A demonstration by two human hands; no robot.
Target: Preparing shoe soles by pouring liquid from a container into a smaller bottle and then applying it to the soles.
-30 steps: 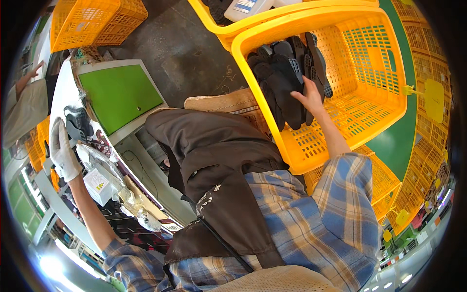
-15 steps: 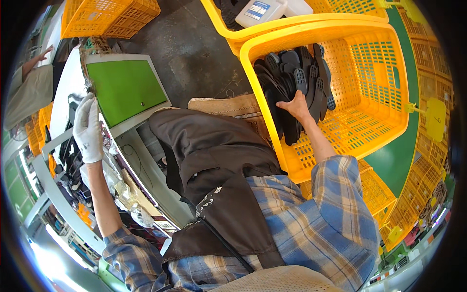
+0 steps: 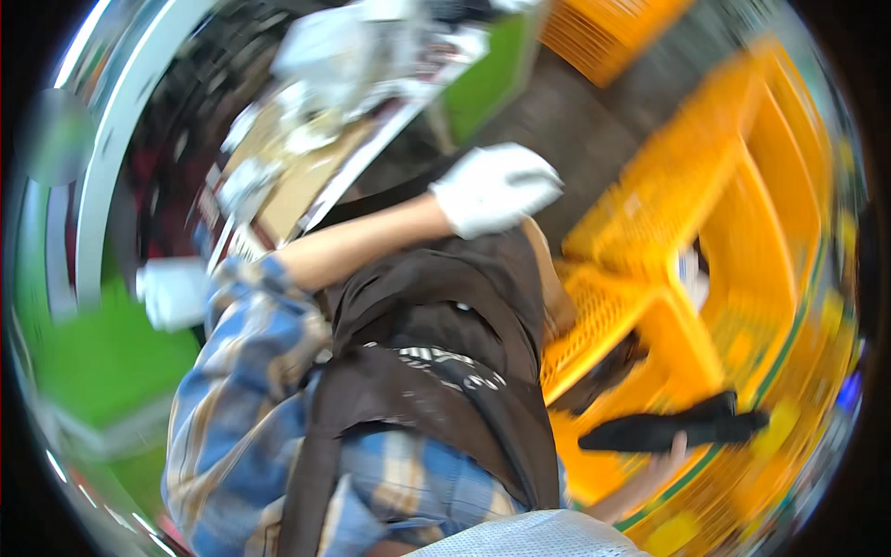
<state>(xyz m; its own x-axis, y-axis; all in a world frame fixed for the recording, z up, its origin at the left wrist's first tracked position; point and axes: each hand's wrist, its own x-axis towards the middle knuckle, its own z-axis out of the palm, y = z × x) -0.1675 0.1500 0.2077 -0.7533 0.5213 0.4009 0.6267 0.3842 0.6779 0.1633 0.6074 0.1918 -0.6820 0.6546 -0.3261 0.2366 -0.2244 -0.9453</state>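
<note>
My left hand (image 3: 499, 190), in a white glove, hovers over my lap with its fingers curled together; I see nothing in it. Its outline is blurred. On the right, my bare right hand (image 3: 670, 461) grips dark shoe soles (image 3: 664, 429), lifted above the yellow crate (image 3: 599, 320). The soles lie lengthwise across the hand, and most of its fingers are hidden behind them. More dark soles (image 3: 603, 376) show inside the crate, partly covered by its wall.
A second yellow crate (image 3: 766, 195) adjoins the first, with a white container (image 3: 691, 278) partly visible. At the left stands a workbench (image 3: 278, 176) with clear plastic bags (image 3: 325, 56) and a green panel (image 3: 483, 79). Another orange-yellow crate (image 3: 603, 37) sits farther off.
The view has swung round, so the crates now appear lower right. My right hand has raised soles out of the crate. My left hand has come from beside the bench to above my lap.
</note>
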